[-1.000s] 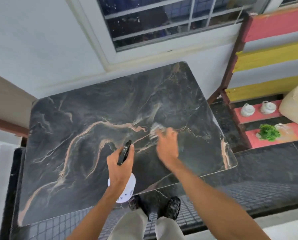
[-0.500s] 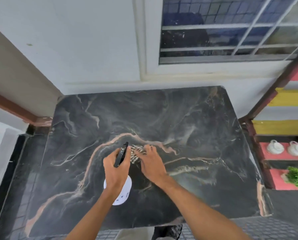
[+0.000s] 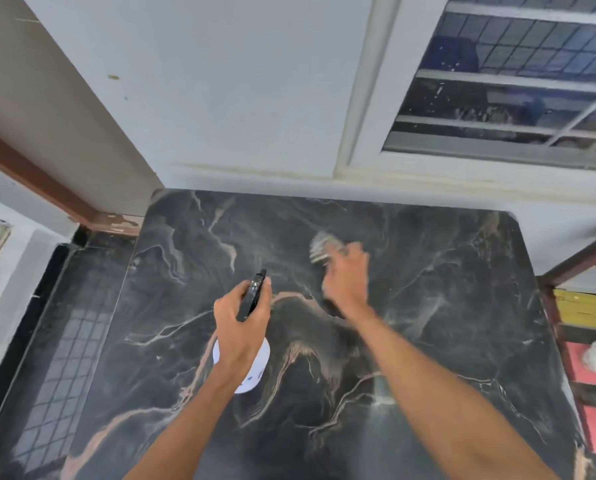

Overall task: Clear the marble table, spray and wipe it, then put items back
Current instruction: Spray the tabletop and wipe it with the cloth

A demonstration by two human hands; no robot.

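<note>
Now, left hand (image 3: 240, 328) fingers gripping spray bottle (image 3: 251, 370), right hand (image 3: 345, 276) fingers pressing cloth (image 3: 321, 247) on marble table (image 3: 445, 306)

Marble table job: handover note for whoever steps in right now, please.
Left hand: gripping the spray bottle by its black trigger head, held over the table's middle.
Right hand: pressing the striped cloth on the marble table, motion-blurred, mid-wipe toward the far side.
Done: tabletop cleared; whether spray is on it is not clear.
Left: finish wiping, set bottle and cloth down, put items back.
</note>
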